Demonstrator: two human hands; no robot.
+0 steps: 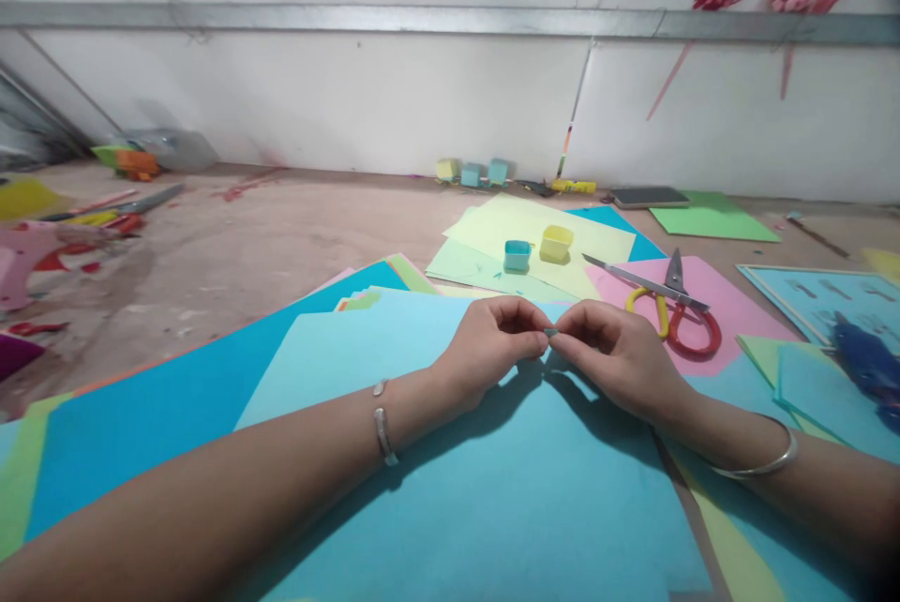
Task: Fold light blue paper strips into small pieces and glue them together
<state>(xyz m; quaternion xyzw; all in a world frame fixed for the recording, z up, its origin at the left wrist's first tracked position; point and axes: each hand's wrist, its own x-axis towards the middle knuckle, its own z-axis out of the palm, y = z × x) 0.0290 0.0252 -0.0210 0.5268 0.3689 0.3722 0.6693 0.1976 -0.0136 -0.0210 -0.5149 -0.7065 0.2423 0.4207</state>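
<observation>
Light blue sheet [492,508] nearest, under both forearms, spreading below the hands. Left hand [498,344] and right hand [615,353] meet above it, fingertips nearly touching, each thumb and forefinger pinched narrow on a tiny teal piece [551,332]; piece sits between them, mostly covered, exact shape can't be told. Silver bracelet [383,436] on left wrist, bangle [766,461] on right. Darker blue sheet [161,405] left of left hand. Scissors [693,353], red and yellow handles, just beyond right hand, on pink paper [745,302]. Straight beyond the hands: small teal box [517,255] beside yellow box [556,244], both on pale sheets. Bare counter [246,255] shows beyond left hand.
</observation>
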